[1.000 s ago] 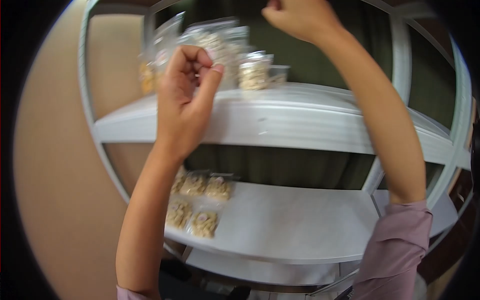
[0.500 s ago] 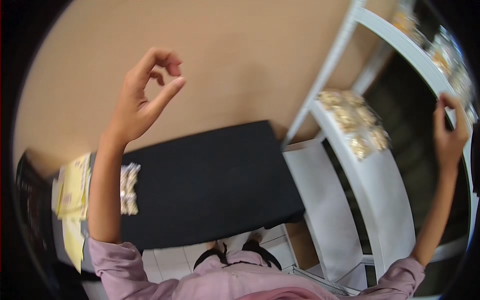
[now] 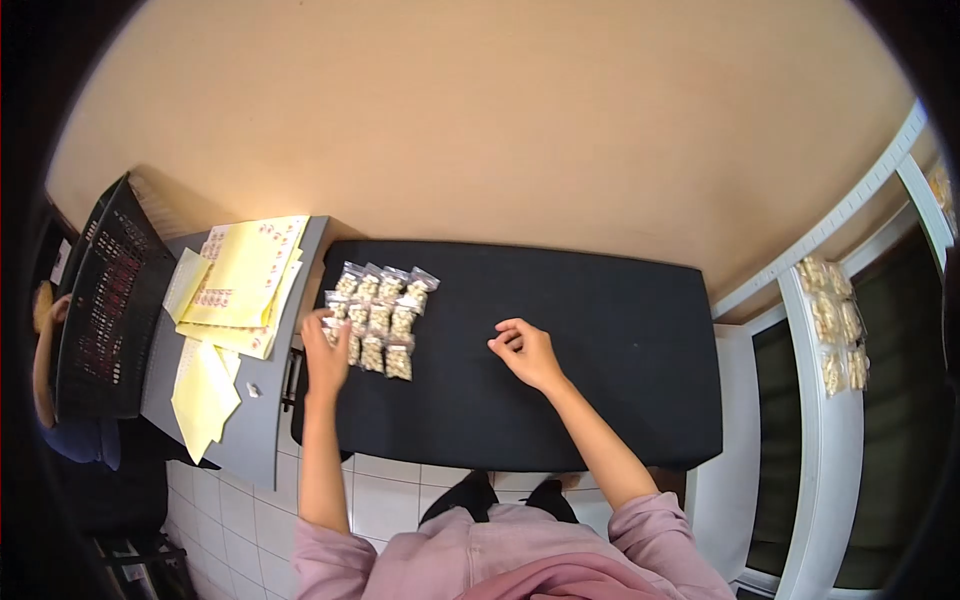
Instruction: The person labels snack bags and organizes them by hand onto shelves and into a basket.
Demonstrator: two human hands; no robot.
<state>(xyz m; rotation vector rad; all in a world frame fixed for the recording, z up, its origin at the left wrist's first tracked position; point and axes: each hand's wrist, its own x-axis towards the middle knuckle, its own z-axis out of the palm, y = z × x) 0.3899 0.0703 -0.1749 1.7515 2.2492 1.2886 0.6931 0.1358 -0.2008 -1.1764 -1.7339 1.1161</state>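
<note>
My left hand (image 3: pixel 325 356) partly covers the leftmost packets (image 3: pixel 338 302); whether I touch them, I cannot tell. Print on the yellow sheets (image 3: pixel 245 260) is too small to read. A black crate (image 3: pixel 115 300) hides most of another person (image 3: pixel 44 385); white shelving (image 3: pixel 835 470) is cut off at right.

This looks like a small packing or stock room, perhaps tied to a shop, though which exactly cannot be told. At and just right of the left fingers (image 3: pixel 313 325), small filled clear bags (image 3: pixel 380 318) lie in rows on a black-covered table (image 3: pixel 600 380). Left of those fingers, yellow sheets (image 3: pixel 240 265) with repeated red printing, like labels, lie on a grey table (image 3: pixel 257 430), and beyond is a black plastic crate (image 3: pixel 115 300). Well right of the right fingers (image 3: pixel 513 327), a white rack (image 3: pixel 830 450) bears more bags (image 3: pixel 826 312).
</note>
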